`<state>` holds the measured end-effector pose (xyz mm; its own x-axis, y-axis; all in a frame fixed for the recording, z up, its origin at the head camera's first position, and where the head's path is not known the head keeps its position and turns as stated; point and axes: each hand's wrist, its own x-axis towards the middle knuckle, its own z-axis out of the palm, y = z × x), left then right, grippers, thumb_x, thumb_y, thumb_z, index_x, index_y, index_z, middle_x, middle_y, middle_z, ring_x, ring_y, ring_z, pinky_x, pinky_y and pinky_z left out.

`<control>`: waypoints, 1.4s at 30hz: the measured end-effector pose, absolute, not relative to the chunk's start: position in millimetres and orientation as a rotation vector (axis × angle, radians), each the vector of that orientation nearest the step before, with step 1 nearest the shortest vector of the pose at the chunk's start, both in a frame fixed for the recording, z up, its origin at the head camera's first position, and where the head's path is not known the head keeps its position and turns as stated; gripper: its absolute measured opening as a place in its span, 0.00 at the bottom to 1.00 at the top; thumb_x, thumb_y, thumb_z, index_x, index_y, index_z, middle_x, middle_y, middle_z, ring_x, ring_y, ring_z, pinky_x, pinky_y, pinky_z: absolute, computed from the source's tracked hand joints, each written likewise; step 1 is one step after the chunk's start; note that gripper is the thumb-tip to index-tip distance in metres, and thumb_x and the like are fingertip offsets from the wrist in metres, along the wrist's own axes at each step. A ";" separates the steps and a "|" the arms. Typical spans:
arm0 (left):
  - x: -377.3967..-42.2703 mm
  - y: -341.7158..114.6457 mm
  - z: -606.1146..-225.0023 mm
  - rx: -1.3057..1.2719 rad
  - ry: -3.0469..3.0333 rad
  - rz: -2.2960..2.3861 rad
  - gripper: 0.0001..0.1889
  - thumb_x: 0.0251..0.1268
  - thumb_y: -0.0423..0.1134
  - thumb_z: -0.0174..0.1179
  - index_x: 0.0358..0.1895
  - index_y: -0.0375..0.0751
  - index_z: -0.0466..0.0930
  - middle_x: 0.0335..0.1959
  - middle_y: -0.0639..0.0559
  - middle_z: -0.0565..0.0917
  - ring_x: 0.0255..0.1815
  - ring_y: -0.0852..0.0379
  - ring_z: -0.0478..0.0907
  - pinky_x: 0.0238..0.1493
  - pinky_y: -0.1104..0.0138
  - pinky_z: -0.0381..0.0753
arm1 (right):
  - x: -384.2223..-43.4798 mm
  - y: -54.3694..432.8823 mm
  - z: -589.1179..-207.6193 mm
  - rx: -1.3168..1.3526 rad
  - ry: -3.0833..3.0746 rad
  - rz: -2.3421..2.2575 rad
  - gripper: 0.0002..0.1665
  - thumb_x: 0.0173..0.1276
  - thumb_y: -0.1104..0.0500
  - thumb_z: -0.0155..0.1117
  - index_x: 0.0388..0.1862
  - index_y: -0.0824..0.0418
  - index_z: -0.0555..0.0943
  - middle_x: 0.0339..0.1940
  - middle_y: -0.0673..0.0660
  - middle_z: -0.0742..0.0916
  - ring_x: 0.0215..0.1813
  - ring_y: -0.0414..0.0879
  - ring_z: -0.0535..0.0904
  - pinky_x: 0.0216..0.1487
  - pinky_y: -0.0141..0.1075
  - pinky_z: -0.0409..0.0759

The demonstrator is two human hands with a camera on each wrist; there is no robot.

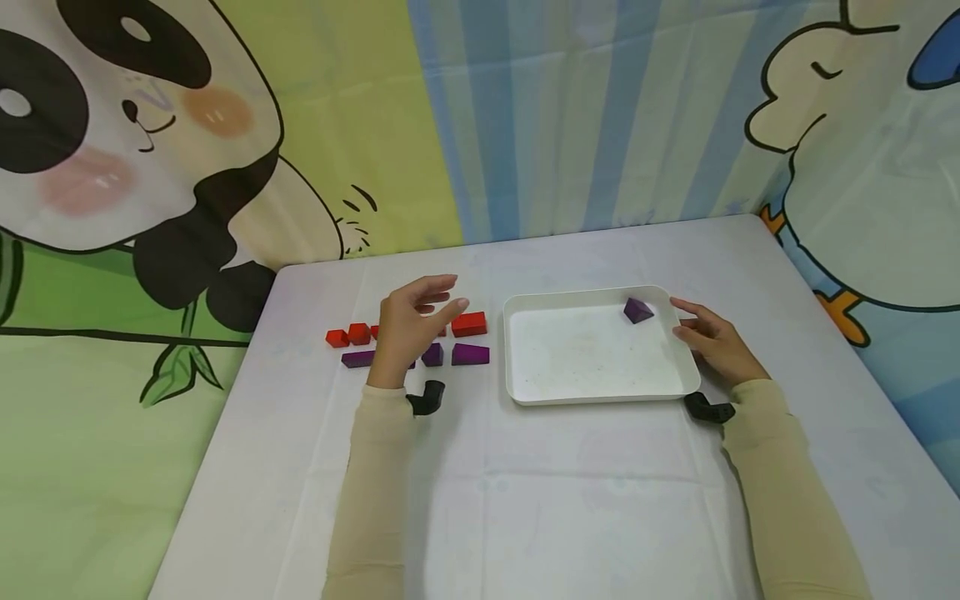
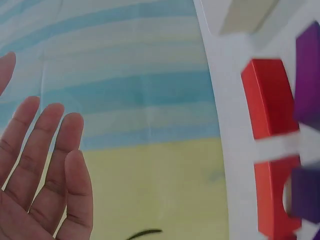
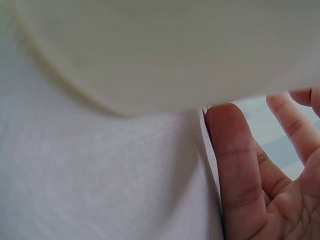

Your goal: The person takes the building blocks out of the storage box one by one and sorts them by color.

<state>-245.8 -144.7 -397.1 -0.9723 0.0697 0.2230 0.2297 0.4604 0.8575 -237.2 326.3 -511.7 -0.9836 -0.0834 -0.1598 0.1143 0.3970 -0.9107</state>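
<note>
My left hand (image 1: 412,329) is raised over the rows of blocks, its fingers fairly straight and nothing between them; the left wrist view shows the same hand (image 2: 47,170). Beneath it lie a red block (image 1: 469,324) and a purple block (image 1: 470,355), with several more partly hidden by the hand. On the right stands a white tray (image 1: 600,387) with one faceted dark purple block (image 1: 638,311) near its back right corner. My right hand (image 1: 712,337) is at the tray's right rim, thumb and fingertips touching it. A finger (image 3: 235,165) meets the tray's edge in the right wrist view.
A white cloth (image 1: 570,500) covers the table. Behind the table hangs a printed curtain (image 1: 562,108) with cartoon animals. Dark wrist-camera mounts (image 1: 427,398) stick out at both cuffs, low over the cloth.
</note>
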 end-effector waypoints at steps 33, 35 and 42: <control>-288.2 5.6 -413.0 -0.461 -2.586 -1.643 0.23 0.69 0.44 0.77 0.64 0.42 0.88 0.57 0.48 0.91 0.56 0.52 0.88 0.62 0.65 0.86 | -234.3 327.1 -513.0 -0.008 2.479 -1.674 0.39 0.88 0.52 0.59 0.89 0.56 0.58 0.68 0.75 0.77 0.46 0.37 0.81 0.42 0.30 0.85; -289.4 11.6 -417.8 -0.447 -2.594 -1.647 0.22 0.69 0.44 0.77 0.63 0.41 0.88 0.57 0.48 0.91 0.56 0.52 0.88 0.61 0.67 0.86 | -234.1 327.3 -513.2 -0.015 2.469 -1.683 0.39 0.88 0.52 0.59 0.89 0.57 0.58 0.68 0.76 0.77 0.46 0.37 0.81 0.43 0.31 0.86; -297.8 33.1 -437.5 -0.443 -2.610 -1.676 0.23 0.69 0.45 0.78 0.63 0.41 0.88 0.57 0.49 0.91 0.58 0.53 0.88 0.58 0.70 0.86 | -234.4 326.4 -512.9 -0.012 2.459 -1.701 0.40 0.87 0.51 0.59 0.90 0.56 0.58 0.69 0.77 0.77 0.47 0.37 0.82 0.43 0.31 0.87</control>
